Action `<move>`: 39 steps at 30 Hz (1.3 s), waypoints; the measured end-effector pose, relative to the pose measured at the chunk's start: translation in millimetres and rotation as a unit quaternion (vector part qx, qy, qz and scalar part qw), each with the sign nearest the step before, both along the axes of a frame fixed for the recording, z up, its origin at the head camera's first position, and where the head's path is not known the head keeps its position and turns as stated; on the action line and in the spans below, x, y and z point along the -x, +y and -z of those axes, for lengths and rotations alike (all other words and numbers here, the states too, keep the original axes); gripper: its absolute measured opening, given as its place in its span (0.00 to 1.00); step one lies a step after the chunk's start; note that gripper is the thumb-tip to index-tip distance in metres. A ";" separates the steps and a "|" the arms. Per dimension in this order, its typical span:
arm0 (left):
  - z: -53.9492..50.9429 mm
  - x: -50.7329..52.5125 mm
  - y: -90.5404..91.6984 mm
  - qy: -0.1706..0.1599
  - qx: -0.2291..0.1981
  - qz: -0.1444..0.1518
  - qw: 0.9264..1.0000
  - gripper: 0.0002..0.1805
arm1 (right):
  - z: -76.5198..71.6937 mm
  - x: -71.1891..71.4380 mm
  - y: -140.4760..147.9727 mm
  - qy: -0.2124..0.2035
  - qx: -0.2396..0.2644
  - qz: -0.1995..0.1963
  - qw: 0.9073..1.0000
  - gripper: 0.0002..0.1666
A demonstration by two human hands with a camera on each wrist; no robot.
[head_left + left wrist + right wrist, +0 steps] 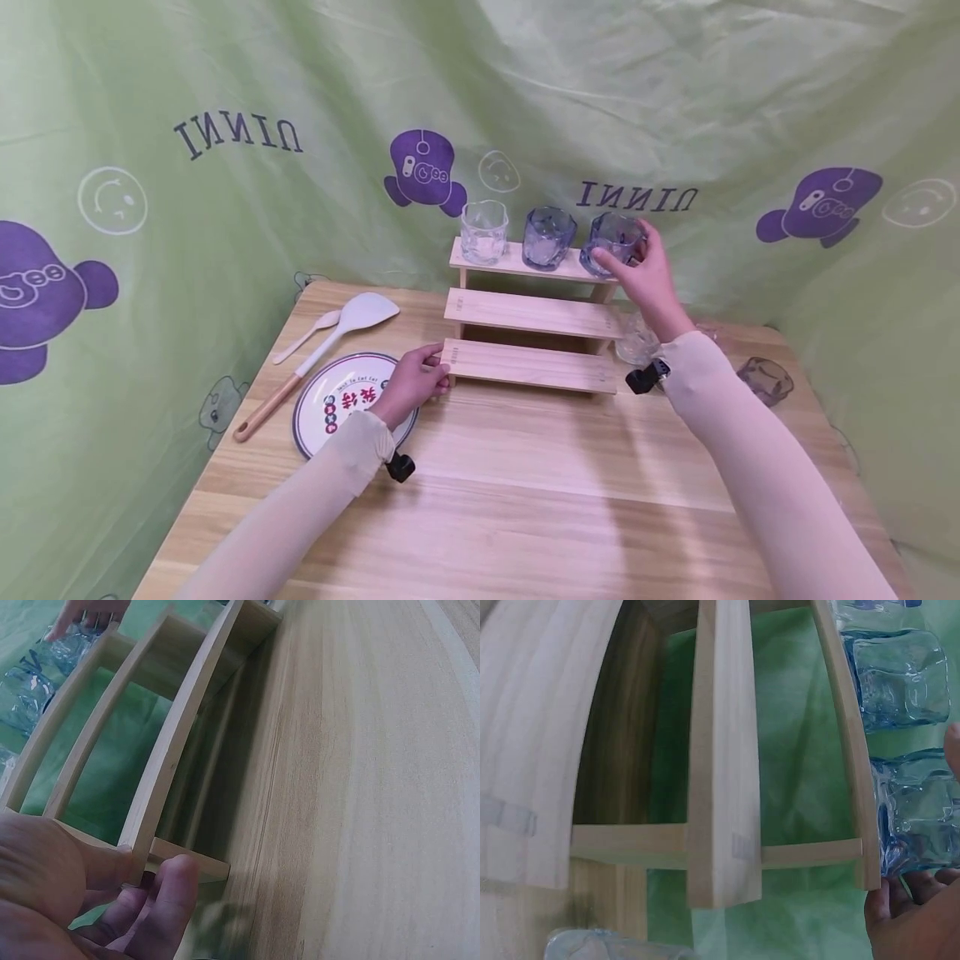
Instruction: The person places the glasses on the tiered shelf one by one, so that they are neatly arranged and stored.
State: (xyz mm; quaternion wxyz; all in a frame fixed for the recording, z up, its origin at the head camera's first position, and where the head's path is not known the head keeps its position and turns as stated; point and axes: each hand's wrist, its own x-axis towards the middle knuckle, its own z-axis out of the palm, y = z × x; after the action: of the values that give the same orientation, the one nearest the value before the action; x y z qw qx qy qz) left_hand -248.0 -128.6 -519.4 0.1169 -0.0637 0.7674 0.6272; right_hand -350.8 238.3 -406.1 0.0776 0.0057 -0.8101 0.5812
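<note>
A three-step wooden rack (pixel 525 365) stands on the table. My left hand (pixel 411 385) pinches the left end of its lowest step, thumb and fingers at the board's edge (pixel 154 787). On the top step are a clear glass (pixel 483 233), a blue-grey glass (pixel 548 239) and, at the right end, another blue-grey glass (pixel 611 242). My right hand (pixel 651 279) grips that right-end glass, thumb at its front and fingers round its far side. In the right wrist view, the held glass (pixel 919 814) touches the top board, with fingers under its near end.
Left of the rack lie a plate (pixel 307 417), a white spatula with a wooden handle (pixel 363 312) and a small spoon (pixel 303 335). Right of it are a clear glass (pixel 636 340) and a brownish glass (pixel 767 379). A green printed curtain (pixel 337 208) surrounds the table.
</note>
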 end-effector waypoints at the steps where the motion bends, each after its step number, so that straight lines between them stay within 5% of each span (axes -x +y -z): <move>1: -0.2 -0.3 -0.1 -0.002 0.000 0.000 1.000 0.31 | 1.7 -2.3 1.0 0.008 0.001 -0.001 1.000 0.64; 8: 1.8 0.7 -1.2 -0.009 -0.004 0.002 1.000 0.32 | 22.6 -30.9 34.8 0.093 -0.002 -0.001 0.996 0.57; 19: -1.2 0.5 -6.4 -0.010 -0.004 0.009 1.000 0.32 | 84.5 -107.1 104.2 0.046 0.006 0.113 0.992 0.48; 25: 2.0 1.4 -3.4 -0.011 -0.016 0.010 1.000 0.31 | 113.5 -117.5 108.8 0.031 -0.057 0.137 0.988 0.52; 31: 7.3 1.8 -2.7 -0.011 -0.024 0.009 1.000 0.31 | 127.4 -120.5 102.5 0.031 -0.106 0.165 0.980 0.52; 39: 4.8 1.8 -4.4 -0.008 -0.008 0.008 1.000 0.31 | 139.1 -130.5 97.1 0.028 -0.081 0.175 0.981 0.50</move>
State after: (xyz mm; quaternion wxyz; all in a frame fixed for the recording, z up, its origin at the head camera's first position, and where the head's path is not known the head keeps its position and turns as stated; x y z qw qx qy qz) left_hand -249.8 -133.0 -524.2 0.1284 -0.0618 0.7616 0.6322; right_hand -220.3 335.4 -545.2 0.1997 -0.1137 -0.8406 0.4906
